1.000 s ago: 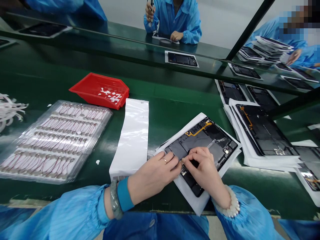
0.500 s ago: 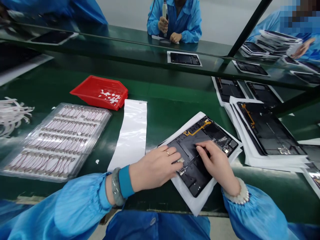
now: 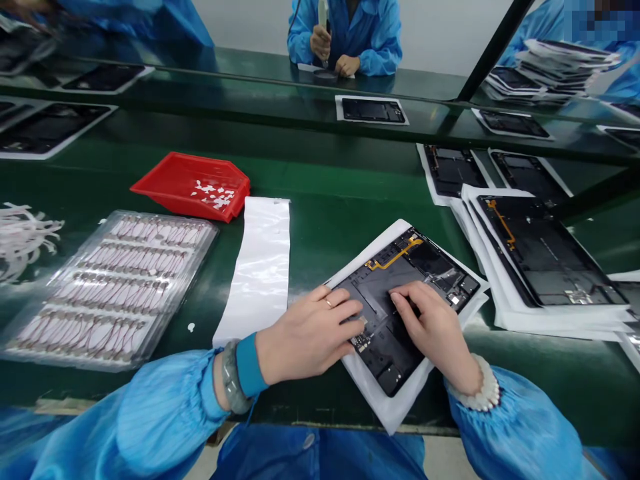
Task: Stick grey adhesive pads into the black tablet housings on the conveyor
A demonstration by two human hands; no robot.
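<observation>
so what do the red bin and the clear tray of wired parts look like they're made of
The red bin looks like moulded opaque plastic: uniform colour, thin rigid walls. The clear ribbed tray seems to be thin formed plastic: see-through, glossy glare, pressed rows.

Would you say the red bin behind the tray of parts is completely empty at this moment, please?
No, the red bin has a scatter of small white pieces lying on its floor near the right end.

Green bench (image 3: pixel 345 200), glossy under overhead light; raised green shelf (image 3: pixel 250 110) behind; black post (image 3: pixel 493 50); pale wall (image 3: pixel 440 33).
</observation>
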